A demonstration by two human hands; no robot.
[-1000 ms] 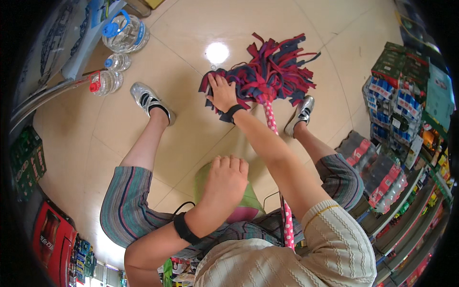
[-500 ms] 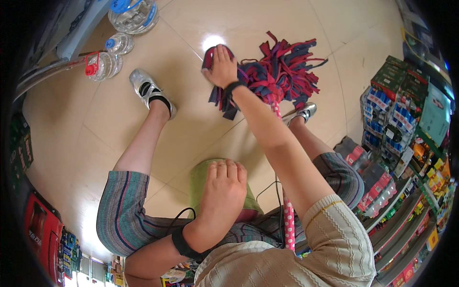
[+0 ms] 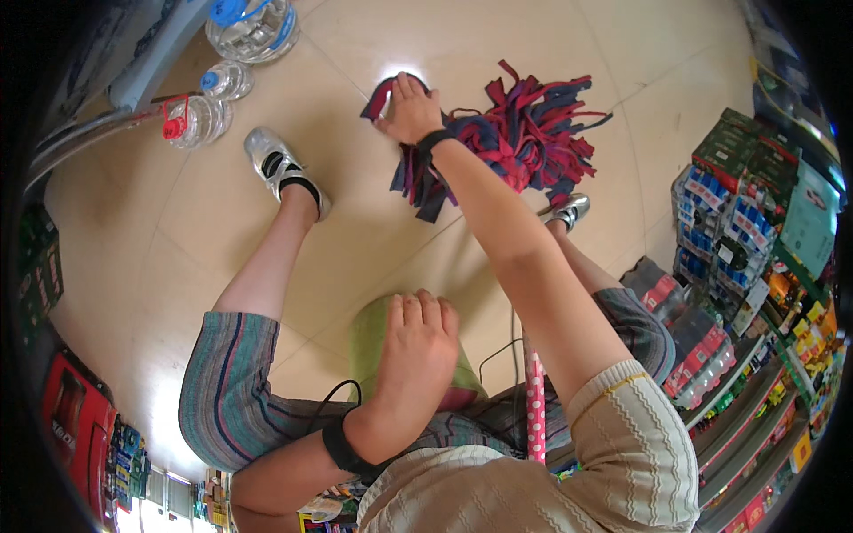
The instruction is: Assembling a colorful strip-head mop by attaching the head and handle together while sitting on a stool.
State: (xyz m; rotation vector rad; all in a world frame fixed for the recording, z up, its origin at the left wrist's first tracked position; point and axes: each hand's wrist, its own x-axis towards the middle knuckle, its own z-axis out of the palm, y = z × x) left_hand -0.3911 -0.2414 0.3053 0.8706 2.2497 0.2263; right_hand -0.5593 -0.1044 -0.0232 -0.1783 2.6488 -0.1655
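Observation:
A rag mop head (image 3: 538,133) of dark red and navy cloth strips lies spread on the floor. My right hand (image 3: 411,113) reaches out to its left side, closed over a cloth strip (image 3: 382,96) in the same colours. The mop's pink handle with white dots (image 3: 535,404) runs back toward me, partly covered by my right arm. My left hand (image 3: 416,355) is held near my lap, in front of a green stool-like object (image 3: 369,342). Its fingers are curled together and their tips are hidden, so what they hold, if anything, does not show.
Large clear water bottles (image 3: 197,122) stand at the far left. My silver shoes (image 3: 267,158) are on the tiled floor, either side of the mop. Packed goods (image 3: 711,222) and shelves (image 3: 742,417) line the right. A red cabinet (image 3: 75,409) is at the lower left.
My right hand has shifted slightly left and away from me, and the cloth strip under it has moved with it. My left hand stays nearly where it was.

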